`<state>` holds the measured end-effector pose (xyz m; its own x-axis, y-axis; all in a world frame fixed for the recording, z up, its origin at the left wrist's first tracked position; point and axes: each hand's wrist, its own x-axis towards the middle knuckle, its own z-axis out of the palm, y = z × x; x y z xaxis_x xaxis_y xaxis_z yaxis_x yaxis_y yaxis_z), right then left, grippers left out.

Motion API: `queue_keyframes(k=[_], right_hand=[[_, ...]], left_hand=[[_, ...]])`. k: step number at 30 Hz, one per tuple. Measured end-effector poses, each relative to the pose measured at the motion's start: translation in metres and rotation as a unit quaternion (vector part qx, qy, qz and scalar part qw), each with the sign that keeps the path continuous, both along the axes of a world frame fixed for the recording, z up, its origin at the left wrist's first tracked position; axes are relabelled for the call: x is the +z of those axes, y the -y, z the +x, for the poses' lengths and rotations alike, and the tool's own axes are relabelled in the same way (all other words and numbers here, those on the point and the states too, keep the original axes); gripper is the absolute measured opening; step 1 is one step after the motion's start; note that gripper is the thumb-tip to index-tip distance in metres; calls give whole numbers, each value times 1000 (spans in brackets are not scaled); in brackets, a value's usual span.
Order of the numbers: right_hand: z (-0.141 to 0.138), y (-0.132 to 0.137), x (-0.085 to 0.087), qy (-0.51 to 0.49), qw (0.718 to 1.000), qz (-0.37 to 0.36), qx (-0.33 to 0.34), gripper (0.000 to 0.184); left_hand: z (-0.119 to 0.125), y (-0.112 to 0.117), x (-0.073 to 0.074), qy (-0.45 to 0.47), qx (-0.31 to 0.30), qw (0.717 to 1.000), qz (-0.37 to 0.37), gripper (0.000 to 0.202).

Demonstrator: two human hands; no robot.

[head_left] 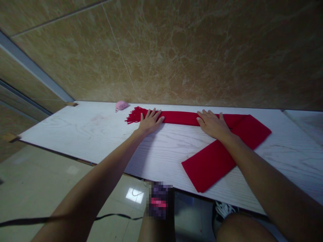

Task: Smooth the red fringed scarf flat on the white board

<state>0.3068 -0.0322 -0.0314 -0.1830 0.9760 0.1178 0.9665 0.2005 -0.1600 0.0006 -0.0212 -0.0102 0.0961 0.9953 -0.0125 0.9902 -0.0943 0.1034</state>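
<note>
Closest to the person, the squared-off end of a long, flat scarf of plain red fabric point(217, 158) lies near the front edge of the white, wood-grained desk point(98, 137). From that end the broad panel runs slantwise, away and to the right, and the bare right forearm crosses above it. Where the panel meets its far right corner, the fabric turns back on itself at a sharp angle, and a narrower strip runs leftward from there, almost parallel to the wall.

Both hands are on this narrower strip, beyond the slanting panel. The right hand point(212, 123) lies palm down with its fingers spread, left of the turn; of the two it is the nearer to both the turn and the loose panel, which lies to its right and back toward the body. The left hand point(150, 121), likewise flat and spread, rests just beside the red tasselled fringe point(133, 116) that ends the strip on the left. Neither hand appears to pinch anything, and a smooth stretch of the strip spans the gap between them.

Farther off, left of the fringe, a small, rounded pink object point(121, 105) sits near the tan, marble-patterned tiled wall point(191, 50).
</note>
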Motion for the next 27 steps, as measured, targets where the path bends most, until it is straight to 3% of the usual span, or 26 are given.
queue_keyframes(k=[14, 23, 27], right_hand=[[-1, 0, 1, -3, 1000, -6, -11, 65], [-3, 1, 3, 1, 1000, -14, -14, 65], [-5, 3, 7, 11, 999, -24, -24, 65]], left_hand=[[-19, -3, -4, 28, 73, 996, 32, 68], [-80, -7, 8, 11, 103, 994, 44, 63], [-63, -8, 15, 24, 82, 993, 87, 61]])
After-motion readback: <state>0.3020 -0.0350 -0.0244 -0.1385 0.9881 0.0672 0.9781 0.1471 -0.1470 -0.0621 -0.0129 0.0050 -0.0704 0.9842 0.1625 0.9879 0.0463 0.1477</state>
